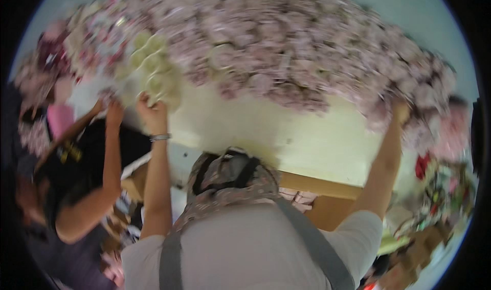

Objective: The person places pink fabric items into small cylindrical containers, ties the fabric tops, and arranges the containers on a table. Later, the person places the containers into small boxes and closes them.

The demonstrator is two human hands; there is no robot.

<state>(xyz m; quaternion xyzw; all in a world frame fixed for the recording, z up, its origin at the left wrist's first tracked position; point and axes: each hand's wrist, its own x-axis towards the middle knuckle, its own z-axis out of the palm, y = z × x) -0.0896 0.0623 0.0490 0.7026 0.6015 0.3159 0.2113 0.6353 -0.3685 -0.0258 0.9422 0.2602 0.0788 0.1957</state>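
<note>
My left hand (152, 111), with a band around the wrist, pinches the near end of a pale yellow-green piece with rounded, cup-like forms (151, 65). Blur hides its exact kind. On the far right, my right hand (401, 110) reaches into a heap of pale pink artificial flowers (268, 40). Its fingers are blurred and partly covered by blooms, so any grip is unclear. Between my arms lies the bare near part of a cream tabletop (318, 132).
To my left, a co-worker's hands (109, 107) hold a small pinkish thing. Brighter pink and red flowers (101, 36) lie far left. A cardboard box (326, 209) with pale pink contents stands below the table edge. Mixed items (441, 198) crowd the right.
</note>
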